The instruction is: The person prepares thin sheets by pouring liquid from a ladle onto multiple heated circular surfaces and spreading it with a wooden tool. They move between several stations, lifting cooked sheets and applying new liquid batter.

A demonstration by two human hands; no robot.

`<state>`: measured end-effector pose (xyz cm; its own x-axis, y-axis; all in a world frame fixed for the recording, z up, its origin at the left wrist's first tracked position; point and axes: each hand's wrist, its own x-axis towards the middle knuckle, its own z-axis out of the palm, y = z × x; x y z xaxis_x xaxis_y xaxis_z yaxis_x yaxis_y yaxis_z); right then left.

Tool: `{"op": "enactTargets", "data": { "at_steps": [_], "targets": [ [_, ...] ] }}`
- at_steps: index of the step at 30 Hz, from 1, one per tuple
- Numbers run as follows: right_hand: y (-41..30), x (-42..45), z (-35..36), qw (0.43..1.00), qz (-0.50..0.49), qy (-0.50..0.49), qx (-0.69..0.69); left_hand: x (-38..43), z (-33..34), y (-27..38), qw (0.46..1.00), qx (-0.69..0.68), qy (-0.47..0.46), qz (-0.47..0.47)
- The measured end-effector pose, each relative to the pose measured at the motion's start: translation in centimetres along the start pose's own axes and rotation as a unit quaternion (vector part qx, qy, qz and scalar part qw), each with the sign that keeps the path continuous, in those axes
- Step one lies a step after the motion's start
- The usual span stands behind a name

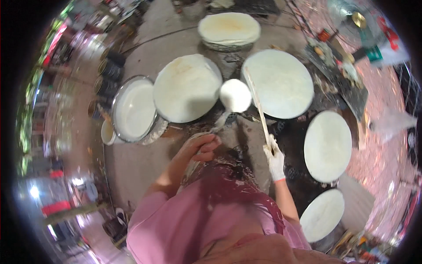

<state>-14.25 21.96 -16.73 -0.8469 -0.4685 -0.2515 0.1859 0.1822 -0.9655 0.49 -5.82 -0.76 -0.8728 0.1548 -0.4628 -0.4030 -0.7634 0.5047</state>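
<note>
My left hand (pixel 205 147), bare with curled fingers, is at the blurred handle of what looks like a ladle (pixel 235 95) with a round white face. The ladle is between two large round white-topped surfaces, the left one (pixel 186 89) with a pale sheet on it and the right one (pixel 283 84). My right hand (pixel 274 158) wears a white knit glove and grips a long thin wooden stick (pixel 258 99), whose far end lies over the left edge of the right round surface. Left of them stands a metal basin (pixel 133 110) of white liquid.
Another round white-topped stack (pixel 229 29) stands at the far side. Two round white surfaces (pixel 327 147), (pixel 323 215) are at the right. Dark cans (pixel 110 69) line the left, near a small pale container (pixel 108 132). A dark board (pixel 343 82) with scraps and a fan (pixel 357 21) are at upper right.
</note>
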Motion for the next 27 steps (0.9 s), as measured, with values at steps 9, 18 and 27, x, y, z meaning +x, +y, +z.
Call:
{"op": "enactTargets", "data": {
  "at_steps": [9,18,27],
  "targets": [
    [-5.2,18.3,15.3,0.980,-0.002,-0.199,-0.010,-15.0,-1.4,0.0,0.903,-0.051,0.367,0.215],
    [-9.3,32.2,27.1,0.897,-0.110,-0.115,-0.412,-22.8,-9.2,2.4,0.824,-0.240,0.356,0.370],
    [-18.5,26.0,30.2,0.931,-0.174,-0.157,-0.280,-24.6,-14.5,6.4,0.835,-0.205,0.330,0.390]
  ]
}}
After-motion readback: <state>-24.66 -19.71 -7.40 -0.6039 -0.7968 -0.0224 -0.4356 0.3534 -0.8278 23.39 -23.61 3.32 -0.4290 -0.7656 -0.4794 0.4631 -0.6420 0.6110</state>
